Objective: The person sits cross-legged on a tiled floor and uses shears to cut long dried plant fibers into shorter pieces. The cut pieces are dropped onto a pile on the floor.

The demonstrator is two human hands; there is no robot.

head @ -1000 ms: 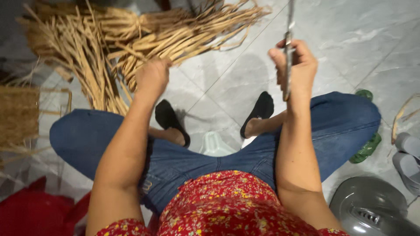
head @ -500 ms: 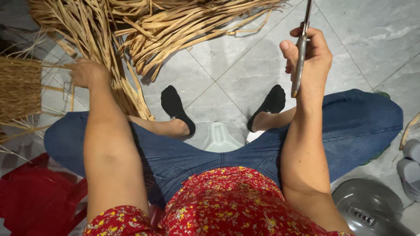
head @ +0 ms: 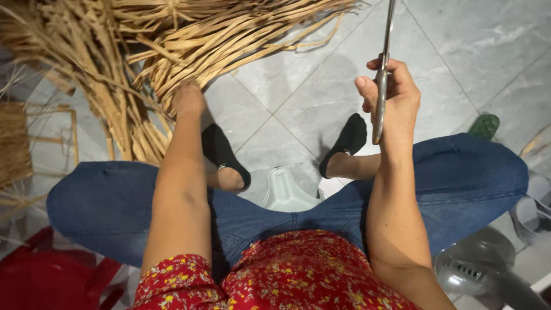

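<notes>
You have two hands at work: your left hand (head: 188,99) reaches forward into the heap of flat, tan dried reed strips (head: 172,46) on the grey tiled floor (head: 459,51), its fingers buried among the strips so you cannot tell whether they are curled shut or spread. Your right hand (head: 390,97) is raised over your right knee, fingers wrapped closed around one pair of long silver metal scissors (head: 381,74), held upright with the blades pointing away from you; the blade tips run off the top edge. The strips are too many and too tangled to count, and the heap is cut off at the top and left. You sit cross-legged in blue jeans, and two feet in black socks (head: 224,155) show between your knees. Between them lies one pale grey plastic piece (head: 285,192), partly hidden by your legs and hard to make out. One woven straw panel (head: 14,143) sits at the left edge, only partly in view. One red plastic object (head: 51,281) is cropped at the lower left, one grey rounded appliance (head: 482,264) at the lower right, and one small green item (head: 485,125) peeks out behind your right knee.
</notes>
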